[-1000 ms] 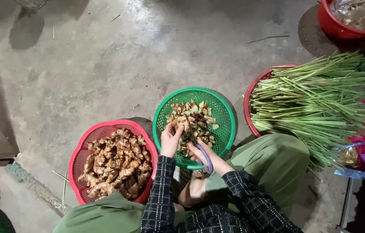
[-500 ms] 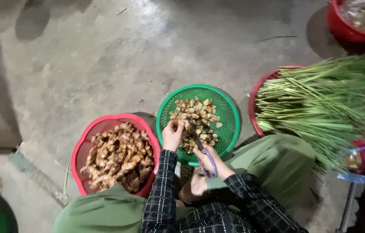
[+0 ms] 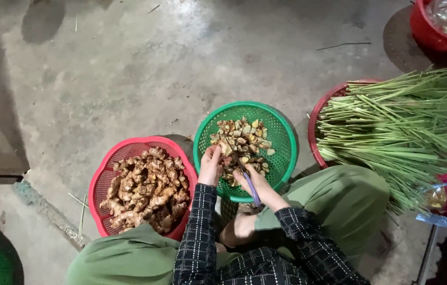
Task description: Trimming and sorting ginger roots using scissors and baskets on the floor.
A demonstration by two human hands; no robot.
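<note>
My left hand (image 3: 211,166) pinches a piece of ginger (image 3: 225,149) over the green basket (image 3: 284,138), which sits on the concrete floor (image 3: 144,74) at 12 o'clock from my knees. My right hand (image 3: 258,186) is clenched around a knife with a purple handle (image 3: 251,188), its blade pointing toward the piece. Cut chunks (image 3: 247,138) lie in the basket. At 9 o'clock of it stands 1 red basket (image 3: 103,177) of whole ginger roots (image 3: 147,190); at 3 o'clock, green stalks (image 3: 397,126) lie across another red basket (image 3: 322,105).
</note>
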